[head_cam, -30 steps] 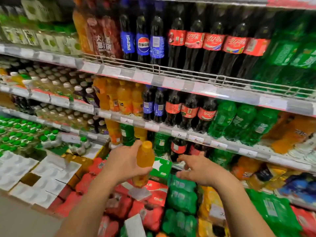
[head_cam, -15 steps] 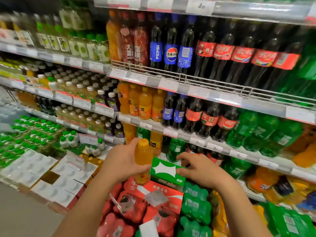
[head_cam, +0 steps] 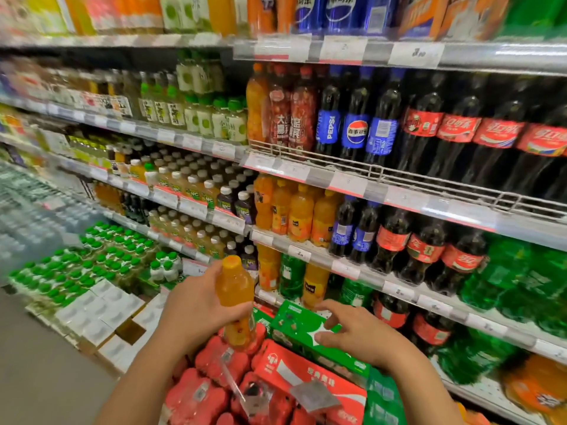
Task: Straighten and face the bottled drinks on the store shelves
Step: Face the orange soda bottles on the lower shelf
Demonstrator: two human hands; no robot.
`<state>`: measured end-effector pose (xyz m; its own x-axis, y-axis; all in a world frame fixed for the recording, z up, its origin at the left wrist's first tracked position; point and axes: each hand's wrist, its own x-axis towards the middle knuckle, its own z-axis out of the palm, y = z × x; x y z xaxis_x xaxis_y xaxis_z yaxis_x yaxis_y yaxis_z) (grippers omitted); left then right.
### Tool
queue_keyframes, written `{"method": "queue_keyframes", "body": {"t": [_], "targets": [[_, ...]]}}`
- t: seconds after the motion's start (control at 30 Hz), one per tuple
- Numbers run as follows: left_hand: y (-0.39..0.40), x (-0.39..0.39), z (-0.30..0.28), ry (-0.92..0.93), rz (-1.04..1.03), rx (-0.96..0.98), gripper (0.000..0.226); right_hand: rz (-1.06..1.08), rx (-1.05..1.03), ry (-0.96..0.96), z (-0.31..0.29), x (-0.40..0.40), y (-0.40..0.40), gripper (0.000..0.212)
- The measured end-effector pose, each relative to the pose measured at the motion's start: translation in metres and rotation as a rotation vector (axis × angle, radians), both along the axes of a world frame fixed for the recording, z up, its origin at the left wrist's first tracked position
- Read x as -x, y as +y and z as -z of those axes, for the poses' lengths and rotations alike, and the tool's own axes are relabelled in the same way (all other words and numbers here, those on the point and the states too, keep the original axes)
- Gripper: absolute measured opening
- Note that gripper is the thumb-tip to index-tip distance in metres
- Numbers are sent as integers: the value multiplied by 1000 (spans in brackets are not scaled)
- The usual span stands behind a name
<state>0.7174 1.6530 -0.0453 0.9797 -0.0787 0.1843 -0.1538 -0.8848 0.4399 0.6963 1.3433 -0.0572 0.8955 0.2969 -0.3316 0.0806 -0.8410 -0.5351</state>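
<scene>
At lower centre, our left hand (head_cam: pixel 196 305) grips the orange bottle (head_cam: pixel 234 297) upright while our right hand (head_cam: pixel 359 335) hovers spread, empty; careless reshelving could topple neighbouring orange drinks (head_cam: pixel 314 285).

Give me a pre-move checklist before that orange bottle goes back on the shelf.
1. Left hand grips orange bottle: ok.
2. Bottle upright, cap on: ok.
3. Label facing out: cannot tell, hand covers it.
4. Right hand free: ok, open above the green carton.
5. Matching orange row located: ok, one shelf up.
6. Open slot in that row: cannot tell.
</scene>
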Motion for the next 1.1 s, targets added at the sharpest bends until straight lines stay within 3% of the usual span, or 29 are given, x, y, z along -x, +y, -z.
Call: {"method": "queue_keyframes", "body": {"t": [0.3,0.47,0.6,0.77,0.9,1.1], "targets": [[70,-108,17,31,76,48,106,86,41,-145,-16,-137,77,78],[126,-167,21,74,132,68,98,216,-88,-236,-32,-228,133,78],[159,-200,23,79,182,65,87,356,-7,-309,-30,-291,150,77],[190,-228,32,107,163,38,98,534,101,-474,-26,-324,166,60],[203,-241,38,142,166,28,88,543,179,-420,-23,-344,179,34],[215,-254,44,155,176,44,96,541,264,-416,-27,-369,196,35]]}}
